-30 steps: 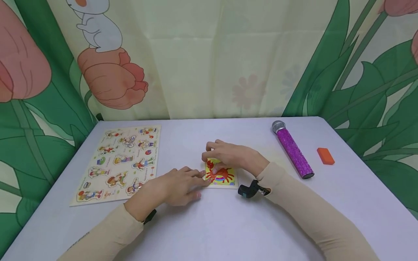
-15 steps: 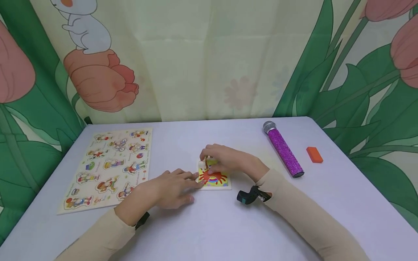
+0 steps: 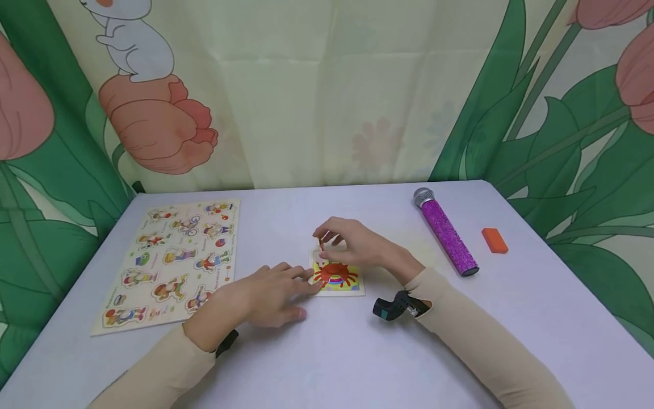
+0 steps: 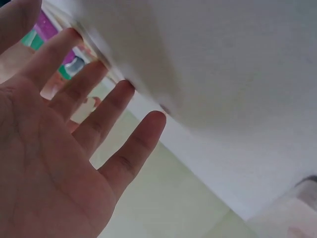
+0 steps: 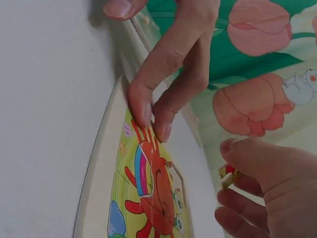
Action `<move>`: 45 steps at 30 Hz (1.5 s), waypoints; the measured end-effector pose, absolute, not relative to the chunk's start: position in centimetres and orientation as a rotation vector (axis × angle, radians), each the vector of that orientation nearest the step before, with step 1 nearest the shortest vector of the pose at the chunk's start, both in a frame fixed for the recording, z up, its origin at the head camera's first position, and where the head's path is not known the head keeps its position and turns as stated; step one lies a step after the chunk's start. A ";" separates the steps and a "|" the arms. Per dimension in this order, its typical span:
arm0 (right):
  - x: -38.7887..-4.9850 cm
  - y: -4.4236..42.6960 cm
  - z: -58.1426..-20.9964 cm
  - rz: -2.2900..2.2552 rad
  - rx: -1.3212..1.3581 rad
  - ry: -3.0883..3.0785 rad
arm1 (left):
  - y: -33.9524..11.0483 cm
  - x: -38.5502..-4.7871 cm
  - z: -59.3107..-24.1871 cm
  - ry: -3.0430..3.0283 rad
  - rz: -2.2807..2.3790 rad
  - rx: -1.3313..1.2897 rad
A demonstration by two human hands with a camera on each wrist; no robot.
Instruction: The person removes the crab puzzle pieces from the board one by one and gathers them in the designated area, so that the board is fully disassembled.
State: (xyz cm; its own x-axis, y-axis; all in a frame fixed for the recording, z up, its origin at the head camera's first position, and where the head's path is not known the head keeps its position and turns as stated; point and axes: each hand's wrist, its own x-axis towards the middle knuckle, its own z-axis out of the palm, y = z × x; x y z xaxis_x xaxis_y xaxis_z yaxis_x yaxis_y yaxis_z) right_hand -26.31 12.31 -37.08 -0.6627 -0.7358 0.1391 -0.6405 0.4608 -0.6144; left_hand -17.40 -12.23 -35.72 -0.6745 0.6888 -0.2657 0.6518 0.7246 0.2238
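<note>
A small square wooden crab puzzle [image 3: 353,285], with a red crab on a yellow picture, lies at the table's middle. My left hand [image 3: 268,295] rests its fingertips on the puzzle's left edge, and in the left wrist view its fingers [image 4: 111,114] are nearly straight. Just above the puzzle's far side, my right hand [image 3: 357,241] pinches a small puzzle piece [image 5: 227,177] between thumb and fingers. Part of the piece, which shows red and yellow, is hidden by the hand. In the right wrist view, a pale gap shows in the crab picture [image 5: 158,198] along its far edge.
A large wooden puzzle board [image 3: 168,264] with several children's figures lies to the left, partly behind the left wrist. At the right are a purple glitter microphone [image 3: 449,236] and an orange block [image 3: 494,241]. A printed curtain [image 3: 306,113] hangs behind the table.
My right hand has lifted the small piece off the puzzle's far left part, where it had its fingers at first. The left hand stays at the puzzle's edge. The head view has shifted slightly.
</note>
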 end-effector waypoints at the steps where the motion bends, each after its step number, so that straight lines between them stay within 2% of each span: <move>1: -26.4 12.6 -37.0 -1.032 -1.228 2.532 | -12.1 -17.4 -35.7 2.608 0.151 1.057; 5: -26.5 13.9 -36.9 -1.156 -1.241 2.477 | -11.6 -17.4 -35.6 2.632 0.123 1.080; 13: -26.2 16.5 -36.9 -1.179 -1.082 2.616 | -11.8 -17.0 -35.3 2.636 0.116 0.989; 20: -26.6 18.4 -37.2 -1.214 -1.102 2.666 | -12.1 -17.4 -35.0 2.671 0.137 0.976; 27: -27.0 18.7 -38.0 -1.224 -1.042 2.597 | -13.1 -17.7 -35.1 2.690 0.243 0.905; 35: -27.6 19.7 -38.5 -1.175 -0.886 2.652 | -13.4 -18.3 -35.9 2.633 0.380 0.964; 45: -28.0 19.8 -39.1 -1.051 -0.858 2.730 | -14.2 -18.4 -35.5 2.592 0.393 0.909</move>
State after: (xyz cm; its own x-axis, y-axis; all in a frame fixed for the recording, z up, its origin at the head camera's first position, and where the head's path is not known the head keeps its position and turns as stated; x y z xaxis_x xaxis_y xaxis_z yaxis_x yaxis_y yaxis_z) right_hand -28.05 19.81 -39.08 -0.8377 -0.5349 0.1103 -0.4708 0.6049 -0.6422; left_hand -18.42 -14.18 -35.50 -0.7257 0.6428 -0.2454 0.5410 0.7534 0.3737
